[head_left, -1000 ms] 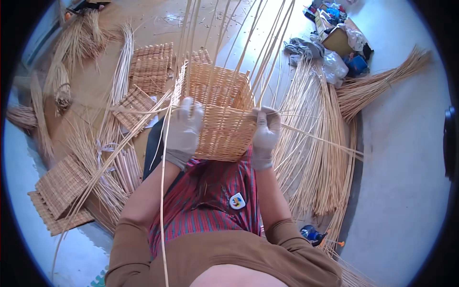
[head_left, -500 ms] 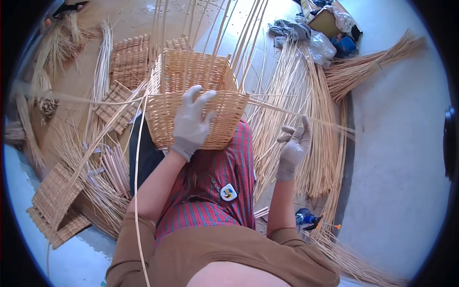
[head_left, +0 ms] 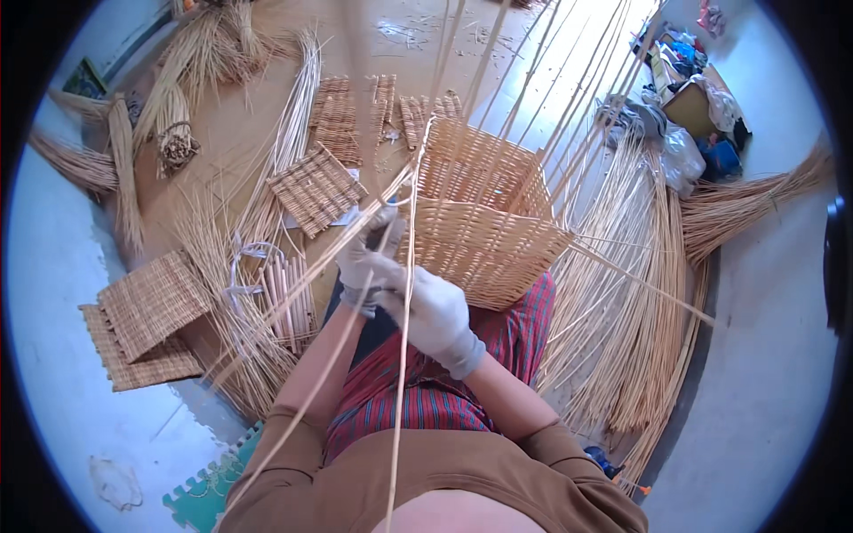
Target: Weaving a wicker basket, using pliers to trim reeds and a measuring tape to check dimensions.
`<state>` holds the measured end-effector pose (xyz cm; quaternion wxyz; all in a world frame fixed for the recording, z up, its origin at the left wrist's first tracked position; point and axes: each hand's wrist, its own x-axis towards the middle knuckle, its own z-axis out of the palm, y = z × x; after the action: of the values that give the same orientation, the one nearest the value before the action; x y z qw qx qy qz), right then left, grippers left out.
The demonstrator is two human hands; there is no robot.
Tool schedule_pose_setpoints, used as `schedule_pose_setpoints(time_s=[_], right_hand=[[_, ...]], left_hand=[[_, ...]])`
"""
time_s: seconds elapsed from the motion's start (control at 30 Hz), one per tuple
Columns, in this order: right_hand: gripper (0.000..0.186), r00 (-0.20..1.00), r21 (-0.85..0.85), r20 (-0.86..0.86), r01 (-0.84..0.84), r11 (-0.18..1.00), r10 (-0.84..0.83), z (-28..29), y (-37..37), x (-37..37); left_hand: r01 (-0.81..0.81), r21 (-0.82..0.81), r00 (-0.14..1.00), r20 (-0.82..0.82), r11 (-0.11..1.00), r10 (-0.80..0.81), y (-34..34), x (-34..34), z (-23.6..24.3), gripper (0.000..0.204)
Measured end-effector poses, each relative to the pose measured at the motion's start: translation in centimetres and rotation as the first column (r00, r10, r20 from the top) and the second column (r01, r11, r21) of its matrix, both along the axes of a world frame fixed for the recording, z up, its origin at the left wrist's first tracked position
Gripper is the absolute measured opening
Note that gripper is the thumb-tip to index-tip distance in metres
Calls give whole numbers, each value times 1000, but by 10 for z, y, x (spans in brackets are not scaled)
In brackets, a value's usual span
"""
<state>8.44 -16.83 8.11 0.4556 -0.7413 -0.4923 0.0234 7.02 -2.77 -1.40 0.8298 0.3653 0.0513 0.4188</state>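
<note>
A woven wicker basket (head_left: 484, 253) rests tilted on my lap, with long upright stakes rising from its rim. Both my hands wear pale work gloves and meet at the basket's near left corner. My left hand (head_left: 357, 271) is closed around a pale wicker strand (head_left: 330, 355) that runs down past my left forearm. Overlapping it, my right hand (head_left: 434, 313) is closed, its fingers on the same strand; the fingertips are partly hidden. A second long strand (head_left: 404, 373) hangs from the corner down across my front.
Bundles of loose wicker rods (head_left: 631, 302) lie on the right. To the left are woven square mats (head_left: 158, 306), a tied bunch of pinkish sticks (head_left: 286, 298) and more rods. Plastic bags (head_left: 681, 158) and cloths are heaped at the far right. A green foam mat (head_left: 209, 493) lies lower left.
My right hand has come from the far right across to the basket's left corner. My left hand has left the basket's front wall for that corner. The view has swung left.
</note>
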Motion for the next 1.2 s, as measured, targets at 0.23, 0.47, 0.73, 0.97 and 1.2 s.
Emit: schedule_pose_setpoints(time_s=[0.23, 0.47, 0.73, 0.97, 1.2], right_hand=[[28, 978, 95, 198, 55, 994, -73, 6, 6, 1], [14, 540, 117, -796, 582, 805, -275, -20, -36, 74], [54, 837, 340, 272, 377, 862, -474, 36, 66, 142], [56, 920, 41, -339, 224, 974, -198, -4, 14, 112], [82, 907, -284, 185, 418, 863, -378, 59, 68, 129]], left_hand=[[571, 422, 814, -399, 704, -422, 99, 26, 43, 47], [743, 388, 667, -371, 545, -646, 107, 51, 37, 29], [341, 603, 920, -371, 721, -126, 68, 52, 17, 25], [428, 479, 903, -241, 766, -355, 74, 50, 23, 24], [314, 594, 880, -474, 741, 7, 64, 50, 15, 16]])
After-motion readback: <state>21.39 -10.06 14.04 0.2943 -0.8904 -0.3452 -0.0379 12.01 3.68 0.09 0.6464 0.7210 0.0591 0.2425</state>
